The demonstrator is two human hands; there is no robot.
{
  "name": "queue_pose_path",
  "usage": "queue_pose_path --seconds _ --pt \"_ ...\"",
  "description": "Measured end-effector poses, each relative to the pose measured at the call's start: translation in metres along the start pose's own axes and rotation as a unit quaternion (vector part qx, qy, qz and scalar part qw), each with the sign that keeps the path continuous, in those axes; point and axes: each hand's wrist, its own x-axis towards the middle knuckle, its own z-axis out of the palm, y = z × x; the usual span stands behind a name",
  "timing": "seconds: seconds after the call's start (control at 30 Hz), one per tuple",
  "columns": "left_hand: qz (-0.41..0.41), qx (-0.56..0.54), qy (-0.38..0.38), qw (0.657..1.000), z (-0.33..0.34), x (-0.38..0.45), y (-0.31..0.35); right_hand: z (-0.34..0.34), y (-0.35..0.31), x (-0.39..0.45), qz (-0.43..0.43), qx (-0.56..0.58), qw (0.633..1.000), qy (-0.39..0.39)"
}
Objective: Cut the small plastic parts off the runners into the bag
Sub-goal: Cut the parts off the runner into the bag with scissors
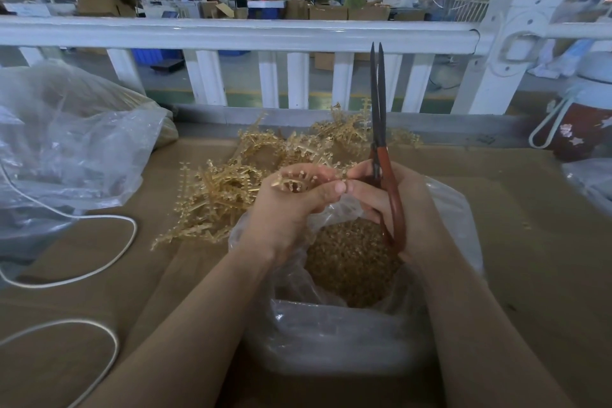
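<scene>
My left hand [291,209] grips an amber plastic runner [293,181] with small parts along it, held over the open clear bag [331,334]. The bag holds a heap of cut amber parts [347,255]. My right hand [390,205] holds red-handled scissors [381,149] with the long dark blades pointing straight up and almost closed; its fingertips also touch the runner. A pile of uncut runners [251,175] lies on the table just beyond my hands.
A brown cardboard-covered table [530,242] carries a large crumpled clear bag [66,142] at left, a white cord [99,258] looping near the left edge, and a red flowered bottle [583,129] at right. A white railing [231,33] runs behind the table.
</scene>
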Motion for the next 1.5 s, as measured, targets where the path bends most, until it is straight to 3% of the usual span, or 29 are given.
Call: queue_pose_path --seconds 0.2,0.27,0.37,0.67,1.03,1.5 --pt "-0.025 -0.079 0.014 0.996 0.002 -0.001 0.0 0.001 0.002 0.001 -0.017 -0.037 0.999 0.019" --pt "-0.03 -0.096 0.037 0.994 0.002 0.001 0.0 0.002 0.002 0.001 -0.021 -0.116 0.992 0.055" --pt "-0.021 -0.104 0.048 0.993 -0.001 0.002 -0.001 0.0 0.004 0.0 -0.022 -0.244 0.967 0.063" --pt "0.0 -0.134 0.039 0.99 -0.005 0.004 0.0 -0.003 0.011 -0.006 -0.081 -0.45 0.889 0.006" --pt "0.033 -0.087 0.042 0.995 -0.01 0.005 -0.003 -0.003 0.014 -0.006 -0.113 -0.498 0.859 0.027" --pt "0.031 -0.079 0.027 0.996 -0.01 0.006 -0.005 -0.003 0.01 -0.009 -0.134 -0.499 0.855 0.05"
